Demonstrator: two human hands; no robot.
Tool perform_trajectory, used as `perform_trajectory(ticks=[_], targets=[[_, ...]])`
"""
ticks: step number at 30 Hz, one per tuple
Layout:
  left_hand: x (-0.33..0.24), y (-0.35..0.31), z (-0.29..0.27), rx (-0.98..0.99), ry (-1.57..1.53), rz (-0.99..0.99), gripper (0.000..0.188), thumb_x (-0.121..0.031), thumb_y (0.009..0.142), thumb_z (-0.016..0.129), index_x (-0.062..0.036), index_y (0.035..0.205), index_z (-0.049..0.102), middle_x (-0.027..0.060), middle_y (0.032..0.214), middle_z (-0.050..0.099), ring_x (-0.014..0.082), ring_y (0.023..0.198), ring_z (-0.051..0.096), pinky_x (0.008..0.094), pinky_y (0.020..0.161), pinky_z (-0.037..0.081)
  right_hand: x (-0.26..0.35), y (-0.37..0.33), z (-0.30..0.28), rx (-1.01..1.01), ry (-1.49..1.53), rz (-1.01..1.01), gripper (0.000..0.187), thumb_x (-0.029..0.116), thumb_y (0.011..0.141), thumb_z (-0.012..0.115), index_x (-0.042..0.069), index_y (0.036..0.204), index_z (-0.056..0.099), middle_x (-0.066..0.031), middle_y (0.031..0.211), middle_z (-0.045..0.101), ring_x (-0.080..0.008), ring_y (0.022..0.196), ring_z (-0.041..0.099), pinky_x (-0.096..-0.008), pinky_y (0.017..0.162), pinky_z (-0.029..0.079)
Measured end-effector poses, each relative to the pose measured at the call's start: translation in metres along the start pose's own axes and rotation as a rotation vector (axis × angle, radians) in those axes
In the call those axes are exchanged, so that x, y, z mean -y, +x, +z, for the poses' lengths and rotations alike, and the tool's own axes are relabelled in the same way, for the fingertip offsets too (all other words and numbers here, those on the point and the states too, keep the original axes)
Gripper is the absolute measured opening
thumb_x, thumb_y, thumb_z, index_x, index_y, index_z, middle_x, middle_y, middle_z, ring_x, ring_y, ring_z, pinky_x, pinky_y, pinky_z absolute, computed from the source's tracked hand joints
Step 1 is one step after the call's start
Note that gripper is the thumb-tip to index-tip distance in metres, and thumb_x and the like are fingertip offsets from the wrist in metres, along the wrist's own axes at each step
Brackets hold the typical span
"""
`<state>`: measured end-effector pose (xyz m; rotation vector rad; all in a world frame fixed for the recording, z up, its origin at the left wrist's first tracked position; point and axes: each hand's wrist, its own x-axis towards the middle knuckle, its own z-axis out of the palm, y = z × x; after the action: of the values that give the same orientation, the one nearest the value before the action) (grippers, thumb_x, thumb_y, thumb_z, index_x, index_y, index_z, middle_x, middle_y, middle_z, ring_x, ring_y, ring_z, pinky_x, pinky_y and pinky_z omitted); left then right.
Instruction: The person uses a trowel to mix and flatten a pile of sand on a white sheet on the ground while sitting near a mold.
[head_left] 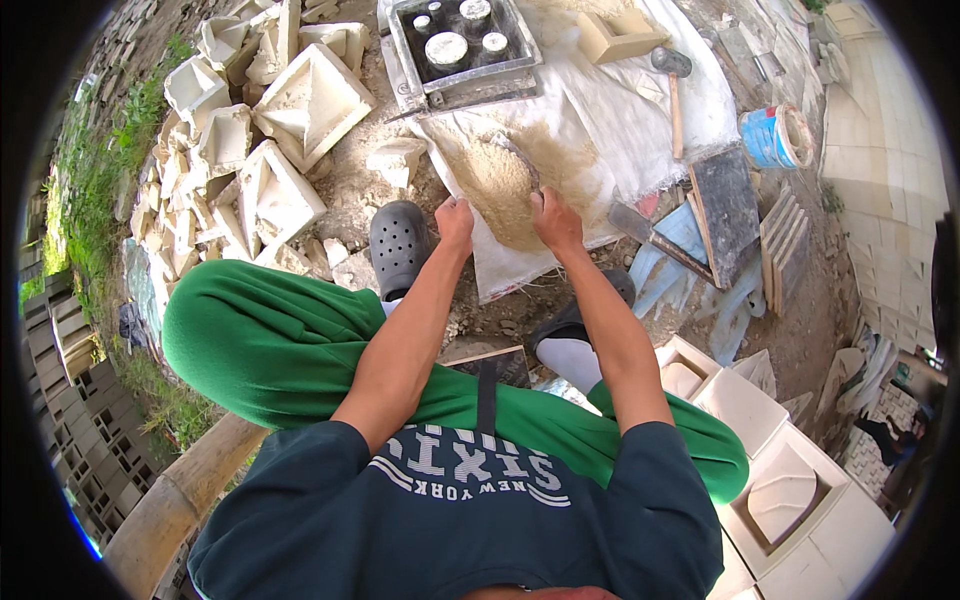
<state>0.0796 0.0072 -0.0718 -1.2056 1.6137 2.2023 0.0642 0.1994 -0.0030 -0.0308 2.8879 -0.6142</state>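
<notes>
My left hand (455, 222) is closed at the near left edge of a white woven sheet (632, 125) and appears to pinch it. My right hand (557, 220) is closed around the near end of a curved, dark, thin tool (518, 158), whose kind I cannot make out. That tool's far part lies against a heap of tan sandy powder (490, 185) on the sheet, between and just beyond my hands. At the far side stands a dark rectangular mould box (520, 40) with several round, pale-topped posts inside.
Broken cream-coloured hollow blocks (315, 105) pile up at the left. On the right are a mallet (674, 100), a blue-and-white bucket (775, 138), dark boards (728, 215) and slatted wood (782, 245). Cream moulded blocks (790, 490) stand at my lower right, a bamboo pole (185, 490) lower left.
</notes>
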Motion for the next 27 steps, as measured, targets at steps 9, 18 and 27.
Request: perform_trajectory(ticks=[9,18,27], targets=[[-0.022,-0.021,0.013,0.068,-0.059,-0.035,0.026,-0.014,0.098,0.046,0.0049,0.112,0.057,0.0122,0.099,0.063,0.0225,0.084,0.061,0.0358,0.077,0.050,0.010,-0.058,-0.005,0.041,-0.050,-0.010,0.035,0.035,0.094,0.052,0.005,0.112,0.051,-0.0173,0.091,0.062,-0.0388,0.085,0.063,-0.0496,0.065,0.051],[-0.021,-0.016,0.002,0.140,-0.204,-0.119,0.030,-0.017,0.098,0.045,0.0033,0.119,0.053,0.0148,0.108,0.061,0.0278,0.097,0.061,0.0425,0.085,0.049,0.019,-0.066,0.014,0.022,0.064,0.034,0.033,0.033,0.095,0.050,0.004,0.109,0.049,-0.0219,0.096,0.063,-0.0438,0.077,0.063,-0.0531,0.064,0.050],[-0.030,-0.030,0.003,0.090,-0.259,-0.185,0.032,-0.018,0.100,0.042,0.0035,0.122,0.052,0.0144,0.108,0.062,0.0265,0.095,0.062,0.0401,0.083,0.051,0.031,-0.087,0.033,-0.045,0.170,0.008,0.035,0.036,0.096,0.049,0.002,0.105,0.051,-0.0245,0.090,0.063,-0.0459,0.075,0.062,-0.0546,0.064,0.048]])
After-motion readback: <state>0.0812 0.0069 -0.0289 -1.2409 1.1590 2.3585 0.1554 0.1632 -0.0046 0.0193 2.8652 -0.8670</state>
